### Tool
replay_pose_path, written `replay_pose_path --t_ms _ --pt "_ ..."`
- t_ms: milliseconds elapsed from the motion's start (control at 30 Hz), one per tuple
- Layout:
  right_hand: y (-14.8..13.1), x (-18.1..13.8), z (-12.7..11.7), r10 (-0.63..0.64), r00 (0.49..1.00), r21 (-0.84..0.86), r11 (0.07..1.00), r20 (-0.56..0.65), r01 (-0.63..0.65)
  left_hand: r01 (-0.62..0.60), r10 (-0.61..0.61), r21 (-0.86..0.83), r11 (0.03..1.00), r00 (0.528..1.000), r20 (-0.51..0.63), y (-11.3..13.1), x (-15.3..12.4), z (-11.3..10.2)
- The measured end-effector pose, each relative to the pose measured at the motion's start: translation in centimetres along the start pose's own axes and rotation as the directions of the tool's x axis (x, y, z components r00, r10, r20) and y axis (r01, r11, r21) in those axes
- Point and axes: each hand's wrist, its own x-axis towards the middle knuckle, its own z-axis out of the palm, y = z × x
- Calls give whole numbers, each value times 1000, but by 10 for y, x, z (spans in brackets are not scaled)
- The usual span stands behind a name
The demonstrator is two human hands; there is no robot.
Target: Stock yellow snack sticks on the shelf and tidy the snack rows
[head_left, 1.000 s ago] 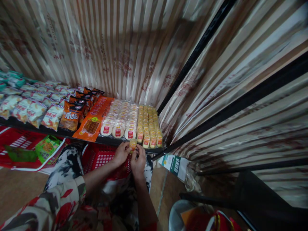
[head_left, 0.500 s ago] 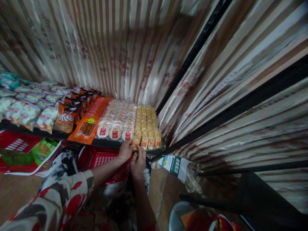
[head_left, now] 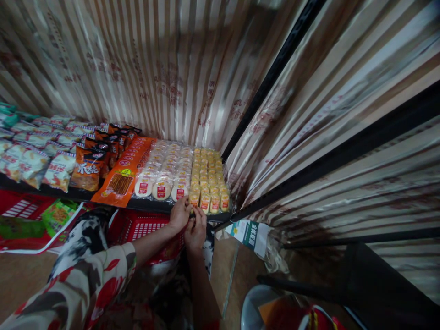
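Observation:
My left hand (head_left: 179, 214) and my right hand (head_left: 195, 230) meet at the front edge of a black shelf (head_left: 151, 206). Their fingertips pinch the front of a small yellow wrapped cake (head_left: 194, 198) at the near left end of the yellow cake rows (head_left: 208, 176). To the left of these lie rows of round white cakes in clear wrap (head_left: 165, 172). Both hands are closed at the fingertips on the cake's wrapper.
Further left on the shelf are orange flat packs (head_left: 121, 176), dark orange bags (head_left: 85, 167) and pale snack bags (head_left: 30, 160). A red basket (head_left: 144, 227) sits below the shelf. A striped curtain (head_left: 172, 68) hangs behind, black shelf bars (head_left: 309, 169) on the right, a pale bucket (head_left: 250, 307) below.
My hands have risen from just below the shelf edge up to it, bringing the yellow cake into the front of its row.

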Motion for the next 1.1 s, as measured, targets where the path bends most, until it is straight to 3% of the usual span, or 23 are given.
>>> replay_pose_path --t_ms 367,600,833,1100 --pt "3 0 -4 12 999 36 999 -36 -10 -72 67 -69 995 995 -79 -7 -3 7" --pt "11 5 -11 9 991 -87 996 -135 -21 -149 143 -42 988 983 -112 -8 -5 9" --pt "16 13 -12 28 997 -123 992 -73 -37 -171 168 -41 984 983 -74 -8 -1 11" --pt "20 9 -11 -1 996 -118 993 -86 -9 -146 140 -77 986 987 -77 -9 -3 13"
